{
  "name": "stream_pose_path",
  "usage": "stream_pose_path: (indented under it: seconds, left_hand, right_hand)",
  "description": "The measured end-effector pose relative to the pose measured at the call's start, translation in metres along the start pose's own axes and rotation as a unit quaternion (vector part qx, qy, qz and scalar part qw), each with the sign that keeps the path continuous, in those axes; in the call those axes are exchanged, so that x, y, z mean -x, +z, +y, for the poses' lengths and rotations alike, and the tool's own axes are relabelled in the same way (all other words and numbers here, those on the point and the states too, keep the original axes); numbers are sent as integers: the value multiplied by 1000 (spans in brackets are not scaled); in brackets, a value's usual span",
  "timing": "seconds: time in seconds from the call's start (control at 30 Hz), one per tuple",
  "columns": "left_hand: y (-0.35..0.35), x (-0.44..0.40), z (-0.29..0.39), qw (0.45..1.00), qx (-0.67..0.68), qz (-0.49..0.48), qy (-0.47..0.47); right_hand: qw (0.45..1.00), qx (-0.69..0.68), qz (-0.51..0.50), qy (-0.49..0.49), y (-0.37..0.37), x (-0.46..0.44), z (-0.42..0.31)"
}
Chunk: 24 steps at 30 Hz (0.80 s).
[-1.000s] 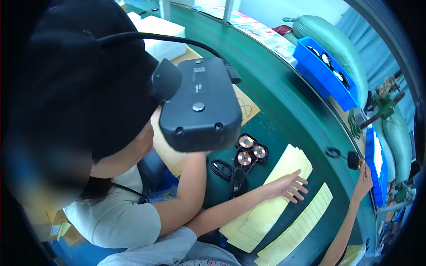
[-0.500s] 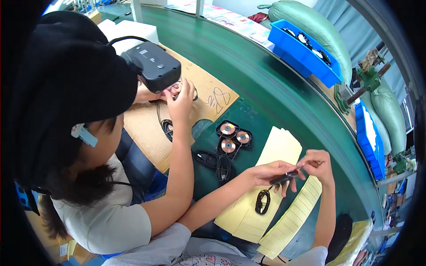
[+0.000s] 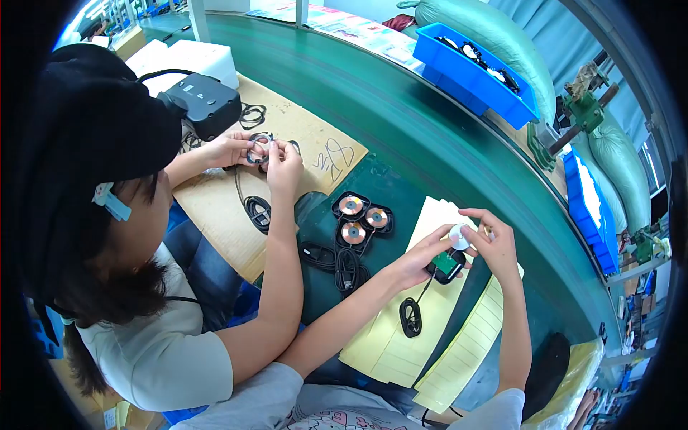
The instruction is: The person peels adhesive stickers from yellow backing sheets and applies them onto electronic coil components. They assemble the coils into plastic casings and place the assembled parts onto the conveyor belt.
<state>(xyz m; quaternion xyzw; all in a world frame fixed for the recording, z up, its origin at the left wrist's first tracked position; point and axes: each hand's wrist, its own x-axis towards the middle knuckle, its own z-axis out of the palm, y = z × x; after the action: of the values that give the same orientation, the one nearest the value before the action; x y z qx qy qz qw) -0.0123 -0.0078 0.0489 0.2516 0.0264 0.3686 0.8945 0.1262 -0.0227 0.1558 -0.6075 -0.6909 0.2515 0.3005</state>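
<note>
In my left hand (image 3: 428,256) rests a small open black casing (image 3: 448,276) with a green circuit board (image 3: 446,264) inside. A black cable (image 3: 411,317) runs from the casing and lies coiled on the yellow paper. My right hand (image 3: 496,247) pinches a round white disc (image 3: 459,236) above the board, close to the left fingertips. To the left on the green table are several black casings, with round copper-coloured coils (image 3: 352,233) showing, and bundled black cables (image 3: 347,270).
Yellow lined sheets (image 3: 390,344) lie under my hands. At left, a co-worker's hands (image 3: 283,165) hold a black cable loop over cardboard (image 3: 215,215), beside a black boxy device (image 3: 204,104). Blue bins (image 3: 473,79) stand beyond the green belt (image 3: 401,129).
The casing has turned so its green board faces up, and the white disc now shows in my right fingers. The co-worker's hands have moved away from the black device, leftward in view.
</note>
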Motion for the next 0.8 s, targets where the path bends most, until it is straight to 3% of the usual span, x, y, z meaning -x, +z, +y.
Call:
stream_pose_path:
  seconds: [0.07,0.2,0.4,0.47,0.5,0.57,0.7,0.8]
  left_hand:
    - [-6,-5,-6,1000,-6,19,-23]
    - [-2,-2,1,997,17,71,-12]
    - [-13,-1,-1,994,60,94,-10]
    - [-14,-2,-3,995,94,43,7]
    - [-10,-2,-1,994,111,16,16]
    - [-3,-1,5,990,130,57,21]
    - [-5,1,3,995,94,28,-1]
    - [-4,2,3,995,76,65,2]
  right_hand:
    - [998,58,-9,5,-3,-5,3]
    - [982,118,31,-143,3,-14,14]
    - [865,275,138,-397,20,-15,25]
    - [835,276,163,-447,23,-11,30]
    - [837,274,163,-445,23,-5,31]
    - [841,269,160,-441,25,8,34]
    - [940,126,146,-283,28,15,32]
    - [961,155,49,-225,23,13,19]
